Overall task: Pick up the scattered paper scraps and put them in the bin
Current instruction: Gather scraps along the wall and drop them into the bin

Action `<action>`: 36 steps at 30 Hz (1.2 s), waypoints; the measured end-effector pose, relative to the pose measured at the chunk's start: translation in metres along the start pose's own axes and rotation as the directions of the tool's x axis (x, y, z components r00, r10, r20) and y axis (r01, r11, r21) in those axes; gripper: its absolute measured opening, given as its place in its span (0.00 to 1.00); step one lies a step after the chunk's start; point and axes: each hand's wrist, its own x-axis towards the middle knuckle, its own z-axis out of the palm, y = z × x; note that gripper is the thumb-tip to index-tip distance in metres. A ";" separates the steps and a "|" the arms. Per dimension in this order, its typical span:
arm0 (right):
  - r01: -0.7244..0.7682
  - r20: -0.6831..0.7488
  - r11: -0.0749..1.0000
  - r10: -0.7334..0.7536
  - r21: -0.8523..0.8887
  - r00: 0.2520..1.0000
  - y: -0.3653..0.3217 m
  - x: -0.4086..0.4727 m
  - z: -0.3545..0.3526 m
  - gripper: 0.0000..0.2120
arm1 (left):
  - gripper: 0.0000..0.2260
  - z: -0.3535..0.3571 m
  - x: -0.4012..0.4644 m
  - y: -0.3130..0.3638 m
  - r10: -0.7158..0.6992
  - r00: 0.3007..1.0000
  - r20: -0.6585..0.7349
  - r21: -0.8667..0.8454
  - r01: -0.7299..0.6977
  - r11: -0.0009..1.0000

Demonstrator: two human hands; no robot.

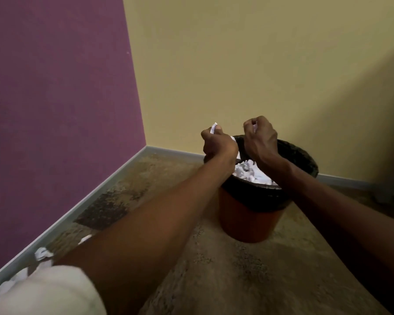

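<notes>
An orange bin (248, 221) with a black liner stands on the floor near the corner of the room, white paper scraps (253, 173) piled inside it. My left hand (216, 144) is over the bin's left rim, fingers curled round a white paper scrap (213, 128) that sticks out at the top. My right hand (261, 138) is above the bin's opening, fingers curled, with a bit of white paper (255, 127) showing between them. More white scraps (42, 253) lie on the floor by the left wall's skirting.
A purple wall (55, 110) is on the left and a yellow wall (259, 64) behind the bin, both with grey skirting. The floor (237, 269) is brown and speckled. A white sleeve (50, 292) fills the lower left.
</notes>
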 end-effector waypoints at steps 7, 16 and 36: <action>-0.261 0.286 0.949 0.303 -0.176 0.909 0.060 0.030 -0.029 0.24 | 0.28 0.039 0.006 -0.017 -0.250 0.901 0.355 0.383 0.104 0.918; -0.098 0.141 0.963 0.137 -0.252 0.980 0.052 0.016 -0.011 0.17 | 0.21 -0.007 0.016 -0.022 -0.092 0.953 0.289 -0.132 0.135 0.982; 0.614 0.622 0.788 -0.497 0.032 0.605 -0.029 -0.136 0.177 0.11 | 0.10 -0.378 0.001 -0.121 -0.085 0.995 0.051 0.831 0.005 0.557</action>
